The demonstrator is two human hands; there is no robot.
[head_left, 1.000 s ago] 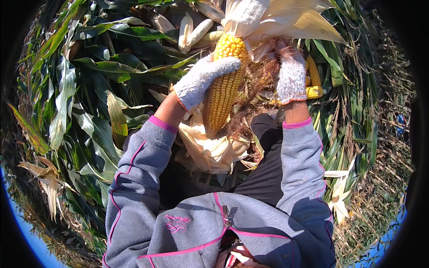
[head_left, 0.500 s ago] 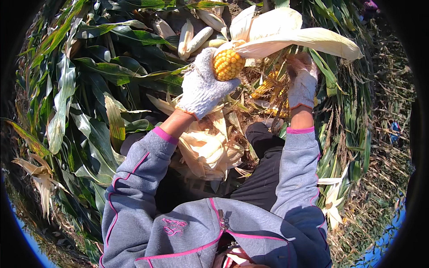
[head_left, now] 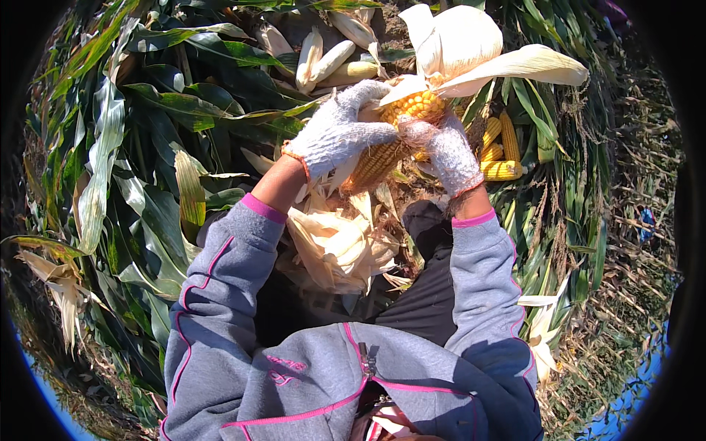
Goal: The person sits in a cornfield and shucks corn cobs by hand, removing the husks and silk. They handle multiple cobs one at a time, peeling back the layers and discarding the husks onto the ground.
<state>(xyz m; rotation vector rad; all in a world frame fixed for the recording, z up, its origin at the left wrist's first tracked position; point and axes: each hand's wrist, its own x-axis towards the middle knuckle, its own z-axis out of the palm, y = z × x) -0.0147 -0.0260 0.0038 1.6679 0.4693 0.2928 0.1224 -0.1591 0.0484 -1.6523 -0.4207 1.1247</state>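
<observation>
A yellow ear of corn [head_left: 373, 167] slants between my gloved hands, its tip low and kernels bare. Pale husk leaves [head_left: 471, 44] are peeled back and fan out from its upper end. My left hand [head_left: 342, 128], in a white knit glove, grips the ear from the left, thumb across it and fingers near the husk. From the right, my right hand [head_left: 445, 147] is closed round the ear, its thumb on the kernels. Brown silk strands cling to the ear and the right glove. Part of the ear is hidden by both hands.
Several husked ears [head_left: 501, 170] lie right of my right hand. Beyond my left hand are ears in pale husk [head_left: 309, 60]. Loose husks [head_left: 334, 246] are heaped before my legs. Green corn stalks and leaves [head_left: 154, 198] lie thick on both sides.
My right hand has come left and closed round the ear. The ear has turned from end-on to slanting, showing its length. The husked ears at right are now uncovered.
</observation>
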